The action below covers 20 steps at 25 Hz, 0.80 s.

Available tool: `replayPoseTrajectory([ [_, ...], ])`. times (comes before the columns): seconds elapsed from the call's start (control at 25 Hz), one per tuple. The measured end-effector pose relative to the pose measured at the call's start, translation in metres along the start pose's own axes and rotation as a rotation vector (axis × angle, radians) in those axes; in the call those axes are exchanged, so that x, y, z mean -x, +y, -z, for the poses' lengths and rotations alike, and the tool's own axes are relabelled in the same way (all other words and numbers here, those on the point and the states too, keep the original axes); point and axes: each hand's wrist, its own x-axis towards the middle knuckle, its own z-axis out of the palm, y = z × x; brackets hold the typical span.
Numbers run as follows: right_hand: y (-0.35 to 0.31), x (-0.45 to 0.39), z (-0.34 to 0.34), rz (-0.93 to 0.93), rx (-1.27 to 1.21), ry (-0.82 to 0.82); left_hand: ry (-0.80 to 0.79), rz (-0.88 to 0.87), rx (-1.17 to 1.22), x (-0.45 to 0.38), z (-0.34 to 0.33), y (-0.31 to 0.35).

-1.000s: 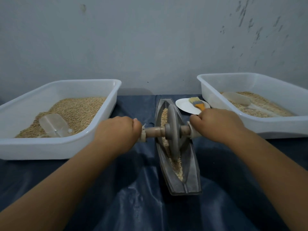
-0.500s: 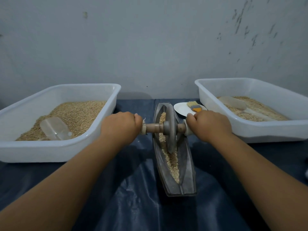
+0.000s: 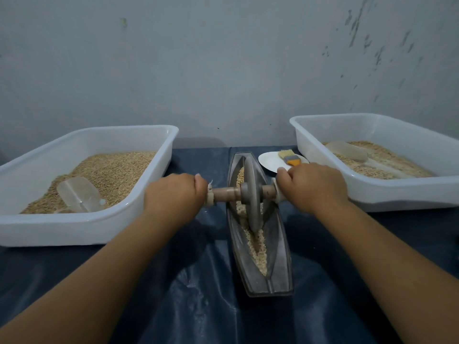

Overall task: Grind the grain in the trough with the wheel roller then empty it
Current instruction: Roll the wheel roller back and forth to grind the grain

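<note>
The left hand [image 3: 175, 194] is curled tight round the left end of the handle [image 3: 224, 193]. The right hand [image 3: 314, 187] is curled round the right end. Between them stands the wheel [image 3: 252, 192], upright in the trough [image 3: 280, 244], near its far half.

The grain [image 3: 259, 247] lies in the groove under and in front of the wheel, closer to the person than the hands are. A little more shows behind the wheel.

What could go wrong? If one hand pushes harder than the other, the wheel may tip and climb the trough wall. Then grain could spill onto the blue cloth [image 3: 198, 306]. The trough is thin and long, so a hard push may make it slide or rock. A fast roll could throw grain over the near end.

Further out, a left tub [image 3: 74, 229] holds grain and a clear scoop [image 3: 79, 194]. A right tub [image 3: 397, 197] holds grain too. A plate [image 3: 270, 162] with a brush [image 3: 289, 157] sits behind the right hand.
</note>
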Motion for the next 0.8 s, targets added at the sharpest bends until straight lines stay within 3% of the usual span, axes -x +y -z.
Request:
replayPoseTrajectory([
  [0.2, 0.000, 0.004, 0.002, -0.001, -0.036, -0.076, -0.094, -0.047, 0.100, -0.008, 0.015, -0.005],
  [0.32, 0.014, 0.032, 0.024, 0.033, -0.106, -0.216, 0.103, -0.182, 0.106, 0.040, 0.019, -0.005],
  [0.44, 0.016, 0.044, 0.031, 0.074, -0.059, -0.139, 0.333, -0.236, 0.182, 0.056, 0.016, -0.011],
  [0.52, 0.008, 0.033, 0.020, 0.084, -0.029, -0.034, 0.205, -0.187, 0.159, 0.046, 0.008, -0.007],
  [0.64, -0.002, 0.002, 0.002, 0.038, 0.000, 0.059, 0.065, 0.032, 0.048, 0.008, -0.004, 0.002],
  [0.8, -0.005, -0.009, -0.004, 0.019, 0.055, 0.049, -0.058, 0.006, 0.105, -0.013, -0.003, -0.002],
])
